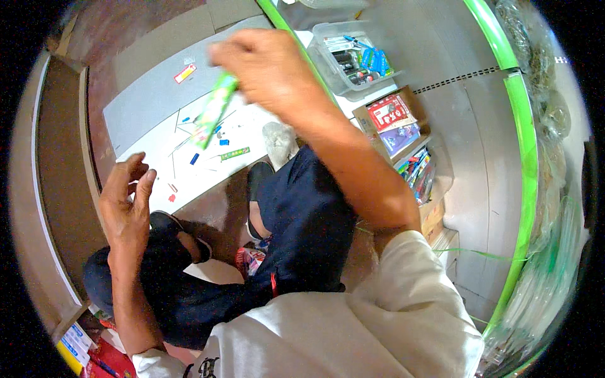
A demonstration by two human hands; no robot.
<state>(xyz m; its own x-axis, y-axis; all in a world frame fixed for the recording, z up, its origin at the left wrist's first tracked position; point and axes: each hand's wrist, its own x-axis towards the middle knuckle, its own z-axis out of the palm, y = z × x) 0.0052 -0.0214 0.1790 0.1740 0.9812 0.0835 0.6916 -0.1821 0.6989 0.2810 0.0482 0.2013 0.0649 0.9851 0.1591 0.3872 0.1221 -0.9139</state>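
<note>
My right hand (261, 72) is raised over a white board (142, 179), blurred by motion. A slim green packet (215, 113) hangs from its fingers, tilted over the board. My left hand (128, 198) is in the air by the board's near left edge, its fingers curved and apart from the thumb, with nothing seen between them. Beneath the packet lie thin sticks and small blue pieces (195, 159). A flat green patterned strip (234, 154) rests nearer to my legs, and a small red piece (172, 198) lies at the board's near edge.
A red and yellow label-like piece (185, 74) lies on the board's grey far part. To the right stand a clear plastic bin (328, 75) of markers and packs, and a cardboard box (372, 126) with red and purple packs. A brown shelf panel (63, 145) borders the left.
</note>
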